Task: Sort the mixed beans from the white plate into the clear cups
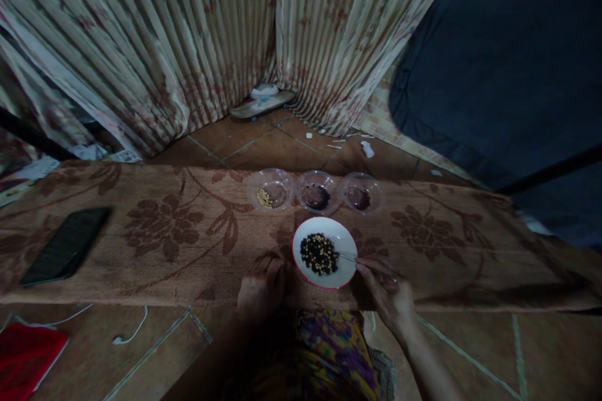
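A white plate (pixel 347 239) with a red rim lies before me, holding a mixed heap of black and pale yellow beans (pixel 318 254). My right hand (pixel 388 291) is closed on the handle of a thin metal fork (pixel 347 257), whose tines reach the heap's right side. To the left of the plate, my left hand (pixel 261 282) rests on the cloth with its fingers curled in; nothing shows in it. Behind the plate stand three clear plastic bowls: the left bowl (pixel 282 180) has some yellow beans, the middle bowl (pixel 313 177) black ones, the right bowl (pixel 362 179) dark reddish ones.
A brown flower-patterned cloth (pixel 226 276) covers the narrow table. On its left lies a dark phone-like slab (pixel 66 247). Striped curtains (pixel 211 31) hang beyond, with a skateboard (pixel 263 105) and white scraps (pixel 367 149) on the tiled floor. Dark fabric (pixel 508 75) fills the right.
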A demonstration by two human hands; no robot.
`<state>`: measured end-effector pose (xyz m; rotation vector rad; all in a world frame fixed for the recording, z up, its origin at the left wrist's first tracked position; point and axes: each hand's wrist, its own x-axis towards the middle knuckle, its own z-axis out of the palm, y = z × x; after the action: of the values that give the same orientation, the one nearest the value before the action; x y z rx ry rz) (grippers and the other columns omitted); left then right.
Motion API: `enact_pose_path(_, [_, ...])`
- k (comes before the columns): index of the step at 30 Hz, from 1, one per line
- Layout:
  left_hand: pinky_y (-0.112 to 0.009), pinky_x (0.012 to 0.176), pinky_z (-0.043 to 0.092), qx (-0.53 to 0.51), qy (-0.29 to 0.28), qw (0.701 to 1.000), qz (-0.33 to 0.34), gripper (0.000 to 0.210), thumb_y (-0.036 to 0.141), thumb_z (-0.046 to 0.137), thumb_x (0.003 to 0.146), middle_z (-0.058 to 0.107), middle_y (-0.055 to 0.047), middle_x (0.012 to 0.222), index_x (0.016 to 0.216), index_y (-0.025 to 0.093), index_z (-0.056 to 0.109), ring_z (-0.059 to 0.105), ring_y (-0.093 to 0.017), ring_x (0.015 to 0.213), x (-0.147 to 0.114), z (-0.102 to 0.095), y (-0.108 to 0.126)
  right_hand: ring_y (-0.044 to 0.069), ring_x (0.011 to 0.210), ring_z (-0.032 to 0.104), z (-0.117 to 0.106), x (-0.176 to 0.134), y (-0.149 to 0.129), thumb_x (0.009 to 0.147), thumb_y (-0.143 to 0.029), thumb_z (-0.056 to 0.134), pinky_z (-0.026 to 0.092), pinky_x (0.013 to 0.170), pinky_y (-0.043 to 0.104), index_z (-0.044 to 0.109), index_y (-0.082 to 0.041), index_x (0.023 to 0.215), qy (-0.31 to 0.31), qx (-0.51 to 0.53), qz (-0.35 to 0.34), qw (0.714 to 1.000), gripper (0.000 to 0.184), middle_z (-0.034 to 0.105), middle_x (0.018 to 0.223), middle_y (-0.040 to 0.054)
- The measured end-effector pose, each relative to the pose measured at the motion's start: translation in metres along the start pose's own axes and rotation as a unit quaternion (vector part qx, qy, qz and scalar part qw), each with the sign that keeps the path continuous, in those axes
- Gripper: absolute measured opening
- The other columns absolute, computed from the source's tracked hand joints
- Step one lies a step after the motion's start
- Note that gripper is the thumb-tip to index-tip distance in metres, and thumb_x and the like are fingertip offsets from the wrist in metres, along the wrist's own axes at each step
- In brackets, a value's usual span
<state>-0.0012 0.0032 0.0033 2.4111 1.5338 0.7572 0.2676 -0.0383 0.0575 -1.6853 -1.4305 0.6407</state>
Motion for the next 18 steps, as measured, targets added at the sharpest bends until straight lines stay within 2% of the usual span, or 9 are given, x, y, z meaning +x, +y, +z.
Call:
enact_pose_path(11, [-0.027,0.069,0.047,-0.001,-0.004,1.0,-0.002,0.016,0.023,0.044,0.094,0.062,-0.003,0.08,0.084,0.022,0.057,0.059,-0.016,0.078,-0.0007,0.0005,-0.0012,0.021,0.089,0.068,-0.0012,-0.0021,-0.0007,0.089,-0.04,0.058,0.054,0.077,0.032,0.074,-0.021,0.092,-0.001,0.0,-0.02,1.0,0.025,0.071,0.095,0.0081])
enact_pose_path(18, [-0.027,0.069,0.047,-0.001,-0.003,1.0,0.004,0.017,0.023,0.043,0.094,0.062,-0.003,0.08,0.086,0.022,0.058,0.059,-0.016,0.077,-0.0007,0.0015,-0.0016,0.022,0.09,0.068,0.0006,-0.0026,0.008,0.089,-0.04,0.059,0.055,0.077,0.034,0.074,-0.022,0.09,0.014,-0.013,-0.032,0.999,0.024,0.072,0.096,0.0082])
